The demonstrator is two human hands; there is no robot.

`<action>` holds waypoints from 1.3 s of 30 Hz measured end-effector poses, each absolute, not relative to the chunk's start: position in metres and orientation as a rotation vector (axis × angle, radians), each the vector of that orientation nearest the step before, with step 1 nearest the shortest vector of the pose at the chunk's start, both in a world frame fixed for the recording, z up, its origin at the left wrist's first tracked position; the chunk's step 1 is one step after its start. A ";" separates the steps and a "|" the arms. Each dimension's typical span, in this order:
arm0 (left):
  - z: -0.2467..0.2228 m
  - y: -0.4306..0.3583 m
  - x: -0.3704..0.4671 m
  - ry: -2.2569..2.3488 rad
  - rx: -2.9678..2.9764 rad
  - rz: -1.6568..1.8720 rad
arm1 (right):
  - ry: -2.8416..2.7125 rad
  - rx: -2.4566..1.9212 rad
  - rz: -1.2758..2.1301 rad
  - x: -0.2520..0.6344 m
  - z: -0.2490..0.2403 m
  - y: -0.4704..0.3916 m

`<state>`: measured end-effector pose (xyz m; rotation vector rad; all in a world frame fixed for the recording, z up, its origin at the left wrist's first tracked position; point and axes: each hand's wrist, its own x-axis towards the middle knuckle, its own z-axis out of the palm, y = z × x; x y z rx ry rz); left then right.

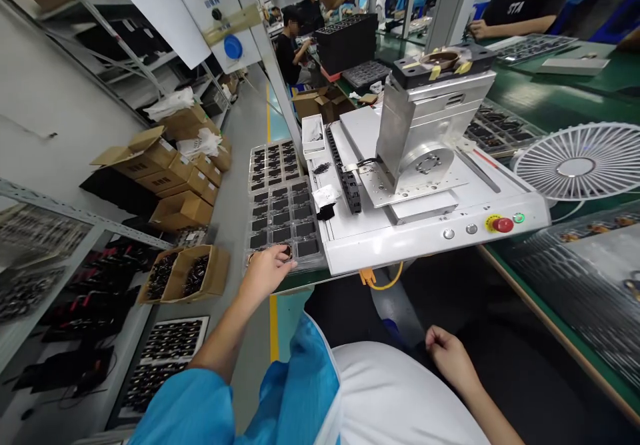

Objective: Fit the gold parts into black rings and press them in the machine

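My left hand (269, 268) reaches to the near edge of a clear plastic tray (265, 231) with square pockets holding flat black parts. Its fingers are curled and pressed together. A small dark round piece with a copper-coloured rim (287, 251) shows at the fingertips; what the grip holds is mostly hidden. My right hand (447, 355) hovers over my lap, fingers curled loosely closed, with nothing visible in them. Just right of the tray stands a white bench machine (340, 251) carrying a metal fixture (415, 131) with a black block (440, 65) on top.
Machine buttons include a red emergency stop (503, 225). A white fan (575, 165) stands at right, above stacked clear trays (575, 285). A white post (275, 51) rises behind the left tray. Cardboard boxes (183, 211) sit on the floor at left. Other people work farther back.
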<state>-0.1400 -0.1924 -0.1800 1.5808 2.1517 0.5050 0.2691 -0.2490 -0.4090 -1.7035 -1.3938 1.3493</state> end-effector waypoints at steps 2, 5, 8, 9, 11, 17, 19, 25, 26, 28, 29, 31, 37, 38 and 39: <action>-0.175 -0.189 -0.144 2.119 1.564 0.531 | -1.394 -1.705 1.357 0.272 -0.406 -0.251; -0.164 -0.184 -0.149 2.057 1.597 0.606 | -1.432 -1.692 1.322 0.285 -0.386 -0.245; -0.151 -0.174 -0.142 1.970 1.770 0.811 | -1.507 -1.543 1.193 0.300 -0.326 -0.215; -0.147 -0.169 -0.137 1.917 1.846 0.889 | -1.532 -1.449 1.106 0.303 -0.296 -0.200; -0.139 -0.155 -0.122 1.783 2.010 1.016 | -1.655 -1.270 0.827 0.301 -0.225 -0.162; -0.101 -0.121 -0.074 1.378 2.381 1.319 | -1.955 -0.843 0.065 0.253 -0.027 -0.018; -0.090 -0.121 -0.069 1.322 2.436 1.385 | -2.092 -0.826 -0.002 0.241 0.005 0.031; -0.082 -0.134 -0.088 1.316 2.493 1.418 | -2.240 -0.725 0.517 0.244 0.027 0.119; -0.083 -0.135 -0.091 1.334 2.487 1.426 | -2.195 -0.713 0.575 0.245 0.027 0.121; -0.082 -0.135 -0.092 1.346 2.479 1.451 | -2.163 -0.699 0.607 0.245 0.027 0.115; -0.080 -0.134 -0.091 1.338 2.485 1.468 | -2.162 -0.695 0.585 0.245 0.027 0.109; -0.074 -0.127 -0.082 1.310 2.507 1.508 | -2.106 -0.690 0.513 0.244 0.024 0.093; -0.035 -0.058 -0.025 1.174 2.573 1.647 | -1.670 -0.640 0.455 0.251 0.003 0.062; -0.027 -0.040 -0.012 1.150 2.578 1.663 | -1.639 -0.634 0.461 0.252 -0.001 0.057; -0.019 -0.022 0.001 1.129 2.595 1.632 | -1.617 -0.627 0.470 0.253 -0.004 0.052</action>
